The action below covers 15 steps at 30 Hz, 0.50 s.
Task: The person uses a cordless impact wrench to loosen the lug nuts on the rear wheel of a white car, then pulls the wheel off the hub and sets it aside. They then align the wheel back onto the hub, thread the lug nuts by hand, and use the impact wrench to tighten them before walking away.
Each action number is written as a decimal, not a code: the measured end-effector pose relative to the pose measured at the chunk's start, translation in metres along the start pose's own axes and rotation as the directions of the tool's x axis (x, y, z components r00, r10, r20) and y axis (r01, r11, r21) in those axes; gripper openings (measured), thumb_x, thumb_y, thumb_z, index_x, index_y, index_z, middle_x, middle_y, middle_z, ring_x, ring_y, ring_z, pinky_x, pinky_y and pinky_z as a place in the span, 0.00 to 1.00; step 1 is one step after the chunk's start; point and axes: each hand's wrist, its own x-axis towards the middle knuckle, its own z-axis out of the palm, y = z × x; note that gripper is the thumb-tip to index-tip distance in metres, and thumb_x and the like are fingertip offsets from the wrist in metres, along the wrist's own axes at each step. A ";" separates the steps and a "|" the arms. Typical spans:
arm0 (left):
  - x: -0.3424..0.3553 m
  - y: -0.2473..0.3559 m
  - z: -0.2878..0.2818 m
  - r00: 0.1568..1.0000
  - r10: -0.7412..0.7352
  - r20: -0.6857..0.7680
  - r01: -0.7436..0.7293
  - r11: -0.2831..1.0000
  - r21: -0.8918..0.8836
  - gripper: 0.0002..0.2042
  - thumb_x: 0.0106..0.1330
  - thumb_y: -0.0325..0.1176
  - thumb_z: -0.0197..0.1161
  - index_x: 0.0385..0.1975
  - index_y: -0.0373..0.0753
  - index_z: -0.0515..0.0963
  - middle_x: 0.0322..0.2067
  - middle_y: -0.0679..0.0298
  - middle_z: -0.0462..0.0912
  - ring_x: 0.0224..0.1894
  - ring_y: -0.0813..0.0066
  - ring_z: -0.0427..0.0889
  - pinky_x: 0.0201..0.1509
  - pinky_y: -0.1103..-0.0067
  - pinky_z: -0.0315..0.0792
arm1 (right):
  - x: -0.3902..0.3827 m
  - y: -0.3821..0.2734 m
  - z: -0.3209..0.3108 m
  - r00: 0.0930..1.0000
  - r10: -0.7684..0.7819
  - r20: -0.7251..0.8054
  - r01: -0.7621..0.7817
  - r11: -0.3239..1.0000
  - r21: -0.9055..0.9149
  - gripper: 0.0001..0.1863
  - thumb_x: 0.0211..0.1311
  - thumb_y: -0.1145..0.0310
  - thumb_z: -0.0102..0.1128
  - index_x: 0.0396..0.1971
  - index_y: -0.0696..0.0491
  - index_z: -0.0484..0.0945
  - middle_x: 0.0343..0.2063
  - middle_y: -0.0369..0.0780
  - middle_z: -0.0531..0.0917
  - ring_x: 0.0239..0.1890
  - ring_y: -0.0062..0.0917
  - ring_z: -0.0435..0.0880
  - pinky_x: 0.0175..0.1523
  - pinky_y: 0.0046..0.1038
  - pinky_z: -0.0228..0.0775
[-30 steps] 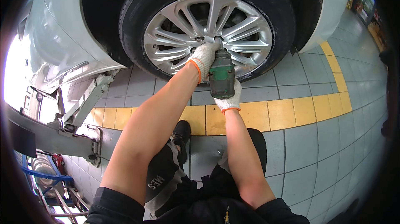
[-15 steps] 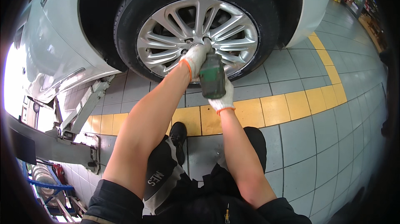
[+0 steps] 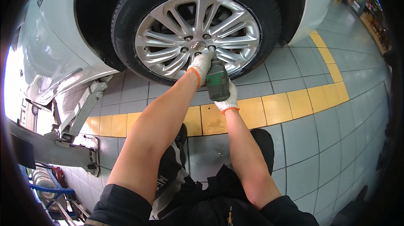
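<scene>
A green and black impact wrench (image 3: pixel 218 81) points at the silver alloy wheel (image 3: pixel 168 41) of a white car. Its socket (image 3: pixel 211 49) meets the wheel at the lug nut position right of the centre cap (image 3: pixel 197 45). My left hand (image 3: pixel 202 65), in a white knit glove with an orange cuff, is closed around the wrench's nose near the socket. Behind and below the tool body, my right hand (image 3: pixel 229 98), gloved alike, grips the handle; most of its fingers are hidden. Other lug nuts (image 3: pixel 206 37) show around the cap.
The black tyre (image 3: pixel 130 37) fills the wheel arch. A grey lift arm (image 3: pixel 84 108) reaches under the car at left, by a blue rack (image 3: pixel 50 190). Yellow tiles (image 3: pixel 275 110) line the grey tiled floor (image 3: pixel 303 142). My shoe (image 3: pixel 181 137) is below my left forearm.
The wrench and both hands have moved slightly right and down. Its socket has gone from the upper right lug nut to the one below it, uncovering the centre cap.
</scene>
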 end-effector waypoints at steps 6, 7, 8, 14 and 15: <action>-0.002 0.009 0.004 0.999 -0.022 0.043 0.020 0.999 0.030 0.14 0.80 0.43 0.60 0.49 0.38 0.79 0.32 0.60 0.87 0.25 0.67 0.87 0.29 0.66 0.87 | 0.011 0.020 -0.014 0.996 0.081 -0.046 -0.073 0.984 0.161 0.17 0.86 0.62 0.50 0.61 0.54 0.80 0.51 0.39 0.87 0.49 0.31 0.88 0.56 0.38 0.85; -0.002 0.011 0.005 0.999 0.009 0.051 -0.011 0.999 0.040 0.14 0.80 0.43 0.60 0.49 0.37 0.79 0.33 0.59 0.88 0.25 0.67 0.87 0.30 0.66 0.87 | 0.013 0.024 -0.013 0.999 -0.005 -0.052 0.000 0.995 -0.101 0.17 0.85 0.62 0.50 0.61 0.54 0.80 0.51 0.39 0.87 0.49 0.31 0.88 0.56 0.38 0.85; -0.002 0.012 0.006 0.998 0.020 0.060 -0.023 0.998 0.053 0.14 0.80 0.43 0.60 0.50 0.37 0.78 0.34 0.59 0.88 0.25 0.67 0.87 0.30 0.66 0.87 | 0.014 0.028 -0.013 0.999 -0.025 -0.039 0.021 0.995 -0.101 0.17 0.84 0.62 0.51 0.61 0.54 0.80 0.51 0.39 0.87 0.49 0.31 0.88 0.56 0.38 0.85; 0.002 0.017 0.004 0.999 -0.048 0.021 0.045 0.992 0.114 0.14 0.72 0.42 0.62 0.47 0.39 0.79 0.32 0.61 0.86 0.25 0.67 0.86 0.30 0.63 0.85 | 0.016 0.043 -0.011 0.983 -0.179 0.035 0.175 0.878 -0.445 0.16 0.83 0.63 0.53 0.61 0.51 0.80 0.50 0.38 0.87 0.49 0.31 0.88 0.55 0.38 0.85; 0.004 0.017 0.004 0.998 -0.060 0.029 0.057 0.993 0.106 0.14 0.72 0.42 0.62 0.47 0.39 0.79 0.31 0.61 0.86 0.25 0.67 0.86 0.30 0.63 0.85 | 0.016 0.041 -0.011 0.988 -0.156 -0.002 0.146 0.926 -0.347 0.15 0.83 0.63 0.53 0.60 0.51 0.81 0.50 0.38 0.87 0.49 0.30 0.88 0.55 0.38 0.85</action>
